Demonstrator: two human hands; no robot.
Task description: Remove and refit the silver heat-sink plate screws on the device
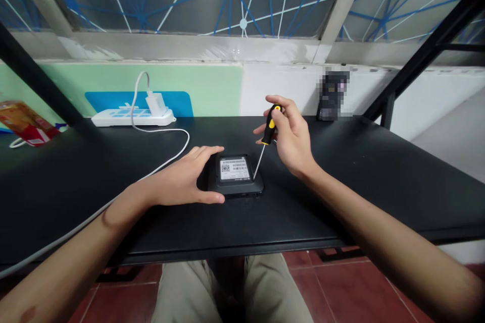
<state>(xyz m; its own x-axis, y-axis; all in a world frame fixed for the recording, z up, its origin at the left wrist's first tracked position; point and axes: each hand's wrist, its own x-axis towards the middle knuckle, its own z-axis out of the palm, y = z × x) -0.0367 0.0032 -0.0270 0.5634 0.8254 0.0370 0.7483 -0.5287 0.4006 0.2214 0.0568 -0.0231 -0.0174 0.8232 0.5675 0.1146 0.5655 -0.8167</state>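
Note:
A flat black device (242, 187) with a white printed label lies on the black table. My left hand (189, 174) rests at its left side, thumb along the near edge and fingers at the far left corner. Above and to the right of the device, my right hand (290, 133) is closed round the black and yellow handle of a screwdriver (271, 123). The screwdriver slants down to the left, its tip at the right edge of the label. Whether the tip touches a screw is too small to tell.
On the black table (379, 176), a white power strip (132, 117) with a plugged-in charger (156, 104) stands at the back left. Its white cable (178, 154) runs behind my left arm. A snack packet (28, 121) lies far left; a blurred dark object (332, 95) leans on the back wall.

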